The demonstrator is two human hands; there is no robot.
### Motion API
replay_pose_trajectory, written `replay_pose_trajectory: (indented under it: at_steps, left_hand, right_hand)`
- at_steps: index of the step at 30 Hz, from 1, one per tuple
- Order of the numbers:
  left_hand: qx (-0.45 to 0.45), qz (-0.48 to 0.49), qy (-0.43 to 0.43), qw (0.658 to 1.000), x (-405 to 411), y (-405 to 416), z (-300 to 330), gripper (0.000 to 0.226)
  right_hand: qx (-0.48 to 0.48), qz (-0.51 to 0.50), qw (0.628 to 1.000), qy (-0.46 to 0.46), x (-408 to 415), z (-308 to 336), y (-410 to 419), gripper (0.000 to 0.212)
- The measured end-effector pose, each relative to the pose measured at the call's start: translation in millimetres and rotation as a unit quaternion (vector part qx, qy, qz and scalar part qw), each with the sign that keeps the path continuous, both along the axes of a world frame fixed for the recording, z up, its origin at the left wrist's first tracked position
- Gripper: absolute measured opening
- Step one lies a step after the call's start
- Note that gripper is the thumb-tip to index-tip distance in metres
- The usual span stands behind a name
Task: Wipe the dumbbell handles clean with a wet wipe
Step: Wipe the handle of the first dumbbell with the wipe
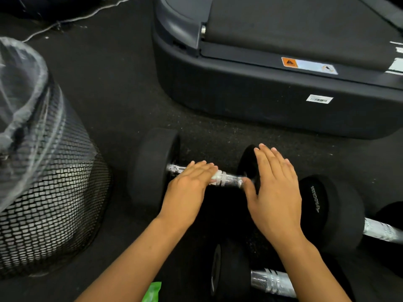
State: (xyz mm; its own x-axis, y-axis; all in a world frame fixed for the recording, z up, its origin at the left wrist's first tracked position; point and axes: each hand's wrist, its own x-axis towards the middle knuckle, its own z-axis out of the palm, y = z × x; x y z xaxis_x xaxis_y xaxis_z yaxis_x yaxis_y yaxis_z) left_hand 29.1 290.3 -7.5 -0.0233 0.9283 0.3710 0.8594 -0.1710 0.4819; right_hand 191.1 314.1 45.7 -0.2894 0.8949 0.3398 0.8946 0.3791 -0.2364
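A black dumbbell [152, 166] lies on the dark floor, its chrome handle [231, 180] running left to right. My left hand [189, 188] presses a white wet wipe [216, 176] flat onto the handle, fingers extended over it. My right hand [277, 190] rests flat, fingers apart, on the dumbbell's right weight head [248, 160], holding nothing. Two more dumbbells lie close by: one [331, 212] at the right with a chrome handle, another [231, 275] at the bottom, partly hidden by my right forearm.
A black mesh waste bin [50, 192] with a clear plastic liner stands at the left. A treadmill base [261, 92] fills the upper right. A green packet [152, 292] peeks in at the bottom edge. A cable [72, 19] runs across the floor at top left.
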Motion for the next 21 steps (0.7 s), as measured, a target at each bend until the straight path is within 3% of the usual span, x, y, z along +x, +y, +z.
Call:
replay_pose_trajectory:
  at_steps: [13, 17, 21]
  left_hand:
    - [-0.064, -0.022, 0.006, 0.998, -0.6, 11.6, 13.7, 0.028]
    - [-0.073, 0.036, 0.011, 0.997, -3.7, 3.4, 8.5, 0.026]
    - [-0.083, -0.007, 0.008, 0.997, 4.3, 12.7, 11.9, 0.022]
  right_hand:
    - [0.010, -0.003, 1.000, 0.010, -1.1, -0.9, 2.0, 0.057]
    - [0.004, -0.001, 1.000, 0.013, -1.3, 0.3, 2.8, 0.057]
    - [0.012, -0.001, 1.000, 0.013, -1.6, -0.5, 1.5, 0.056]
